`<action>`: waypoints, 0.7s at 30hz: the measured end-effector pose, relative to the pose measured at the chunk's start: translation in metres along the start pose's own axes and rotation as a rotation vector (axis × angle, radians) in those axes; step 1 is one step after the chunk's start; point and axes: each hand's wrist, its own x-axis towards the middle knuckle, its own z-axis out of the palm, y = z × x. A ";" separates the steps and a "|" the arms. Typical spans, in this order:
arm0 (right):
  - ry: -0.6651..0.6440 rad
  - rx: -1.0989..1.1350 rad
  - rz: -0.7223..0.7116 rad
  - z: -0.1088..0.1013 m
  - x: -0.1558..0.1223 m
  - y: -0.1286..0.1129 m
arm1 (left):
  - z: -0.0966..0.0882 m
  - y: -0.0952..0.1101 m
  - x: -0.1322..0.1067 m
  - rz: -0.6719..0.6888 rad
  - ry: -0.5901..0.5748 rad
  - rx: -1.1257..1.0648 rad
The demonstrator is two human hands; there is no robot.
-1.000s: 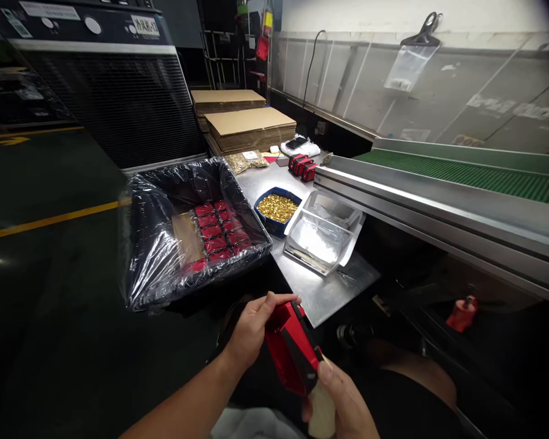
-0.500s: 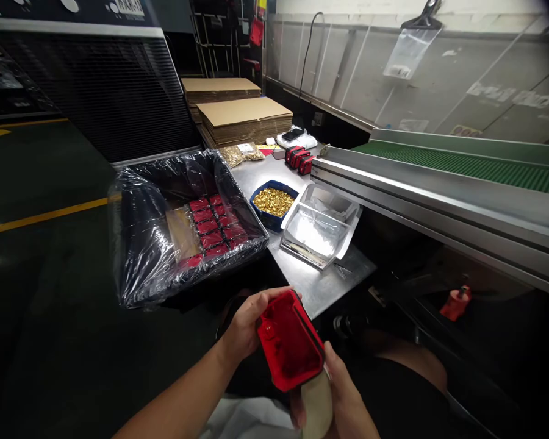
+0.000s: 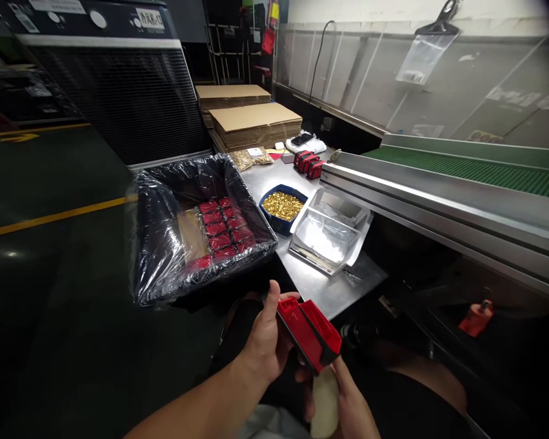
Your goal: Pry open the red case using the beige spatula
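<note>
A red and black plastic housing [image 3: 304,332] is tilted between my hands, its side turned to me and its hollow red inside partly showing. My left hand [image 3: 265,341] holds it from the left, thumb raised off it and fingers curled behind. At the lower right end, my right hand [image 3: 348,396] grips the same housing, with most of its fingers hidden beneath. A beige, soft-looking piece, maybe cloth [image 3: 324,402], is also in my right hand, hanging under the housing.
A plastic-lined bin [image 3: 141,238] with rows of red parts [image 3: 219,227] stands left. On the metal table [image 3: 308,286] are a blue tray [image 3: 274,219] of brass-coloured pieces, a clear divided tray [image 3: 332,235], and red-black housings [image 3: 307,163]. Cardboard stacks [image 3: 256,119] stand behind; a green conveyor [image 3: 476,167] runs right.
The housing has turned from showing its open hollow to showing its side. My left thumb has lifted off its rim. The whole view has shifted slightly.
</note>
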 end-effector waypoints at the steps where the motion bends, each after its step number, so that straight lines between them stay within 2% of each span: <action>1: 0.065 -0.061 -0.079 -0.004 0.000 0.001 | 0.001 0.000 0.000 -0.010 0.032 -0.016; 5: 0.252 -0.384 -0.504 -0.011 -0.003 -0.008 | 0.007 -0.002 -0.004 -0.128 0.014 -0.113; 6: 0.310 -0.465 -0.574 -0.010 -0.004 -0.012 | 0.007 -0.003 -0.006 -0.169 0.002 -0.122; 8: 0.410 -0.556 -0.616 -0.006 -0.008 -0.021 | 0.006 -0.007 -0.008 -0.234 -0.022 -0.115; 10: 0.461 -0.580 -0.582 -0.002 -0.012 -0.029 | 0.001 -0.013 -0.005 -0.269 -0.066 -0.080; 13: 0.447 -0.587 -0.566 0.000 -0.017 -0.037 | -0.009 -0.025 0.007 -0.258 -0.067 0.007; 15: 0.433 -0.600 -0.587 -0.001 -0.020 -0.042 | -0.017 -0.034 0.015 -0.161 0.005 0.104; 18: 0.424 -0.619 -0.560 -0.002 -0.021 -0.048 | -0.028 -0.040 0.020 0.132 0.066 0.291; 19: 0.417 -0.621 -0.537 -0.002 -0.021 -0.051 | -0.031 -0.039 0.019 0.244 0.028 0.367; 21: 0.397 -0.627 -0.494 -0.002 -0.021 -0.054 | -0.037 -0.033 0.014 0.469 -0.130 0.560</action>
